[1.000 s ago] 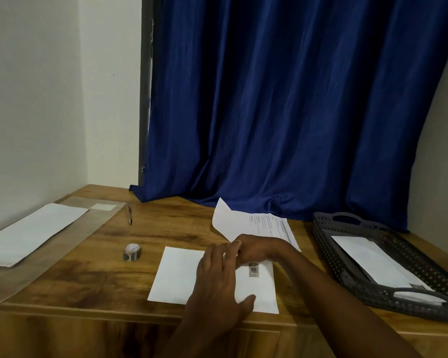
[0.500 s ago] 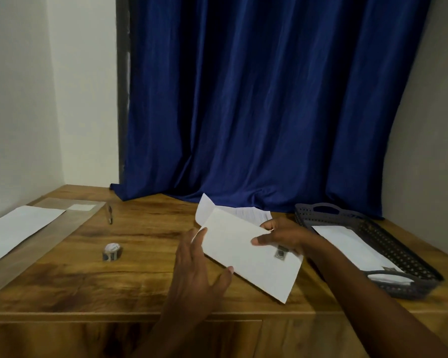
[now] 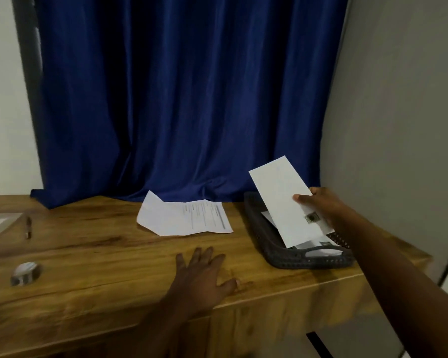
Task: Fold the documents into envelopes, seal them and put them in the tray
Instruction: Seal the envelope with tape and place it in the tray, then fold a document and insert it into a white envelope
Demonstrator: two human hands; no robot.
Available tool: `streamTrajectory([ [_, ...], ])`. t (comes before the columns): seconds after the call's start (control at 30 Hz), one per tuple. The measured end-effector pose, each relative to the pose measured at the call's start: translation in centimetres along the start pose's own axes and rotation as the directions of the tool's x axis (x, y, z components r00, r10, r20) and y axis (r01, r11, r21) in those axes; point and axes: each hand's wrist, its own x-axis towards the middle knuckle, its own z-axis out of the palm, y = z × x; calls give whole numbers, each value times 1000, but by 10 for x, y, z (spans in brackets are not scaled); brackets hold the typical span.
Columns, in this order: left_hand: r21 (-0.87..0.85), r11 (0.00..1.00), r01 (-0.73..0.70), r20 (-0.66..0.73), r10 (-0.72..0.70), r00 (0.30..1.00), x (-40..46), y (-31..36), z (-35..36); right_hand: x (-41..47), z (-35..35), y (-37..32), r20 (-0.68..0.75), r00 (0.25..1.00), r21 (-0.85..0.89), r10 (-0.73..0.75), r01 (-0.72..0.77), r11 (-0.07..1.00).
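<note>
Envelope (image 3: 282, 200), white w/ a small stamp near the held end, is up in the air over the tray (image 3: 290, 258) at the right of the worktop (image 3: 114, 254), tilted w/ its far end raised. Likely held that way so the low end drops in first & it slides flat onto the pile.

Largest first: worktop carries everything, w/ a blue curtain (image 3: 179, 99) hanging behind it. Tray, dark perforated plastic w/ handle slots, sits at the right edge, within easy reach of the right arm; it already holds at least one other white envelope, partly hidden. Document (image 3: 186, 218), a printed sheet w/ one corner kicked up, lies unfolded mid-worktop just left of the tray, probably next in the queue.

Right hand (image 3: 318, 205) pinches the envelope at its stamped end: thumb on the upper face, other fingers underneath & out of sight. Left hand (image 3: 202, 275) lies flat on the worktop near the front edge, fingers (image 3: 197, 257) spread & holding nothing, prob. bracing the reach.

Tape roll (image 3: 25, 272), blurred, sits far left, & a pen (image 3: 29, 226) beyond it, both parked clear of the folding area.
</note>
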Motion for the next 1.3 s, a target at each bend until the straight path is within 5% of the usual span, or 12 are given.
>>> streamTrajectory([
  [0.4,28,998,51,-10,-51,999,6,6,2,87,-33,88,41,986,-345,160,-137,929],
  [0.5,17,999,47,-26,-47,999,6,6,3,46,-15,58,-15,986,-427,165,-155,891],
  [0.73,8,999,45,-52,-44,998,7,6,3,60,-1,91,-17,987,-730,159,-121,673],
  [0.93,8,999,47,-52,-47,998,9,5,5,46,1,53,-70,989,-846,131,-128,517],
  [1.1,3,999,36,-52,-36,998,8,6,3,49,8,14,-52,999,-787,-13,-33,616],
  [1.3,-42,999,11,-84,-15,996,5,2,6,-9,78,-54,152,949,-477,-275,315,820],
])
